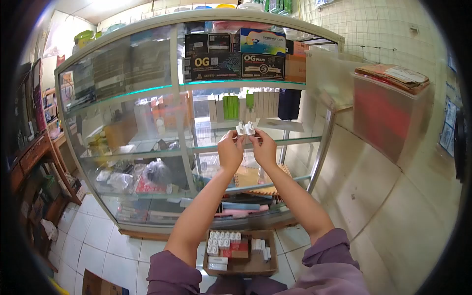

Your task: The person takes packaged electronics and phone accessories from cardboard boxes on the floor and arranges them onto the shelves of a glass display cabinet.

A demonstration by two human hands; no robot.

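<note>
My left hand (230,150) pinches a small white box (241,129) with a dark print that looks like a plug or charger. Close against it, a matching white box (250,129) sits in the fingers of my right hand (265,149). Both arms reach forward, holding the pair in front of the open part of a glass display cabinet (183,118). Behind the fingers, a shelf carries a row of white boxes (265,104) and several green boxes (230,107). The fingertips' far sides are hidden.
On the floor below stands a cardboard box (250,268) holding several similar white boxes. Black OG cartons (263,66) fill the upper shelf. A translucent bin (381,113) with papers on top is at the right. Another cardboard box (101,284) lies at the lower left.
</note>
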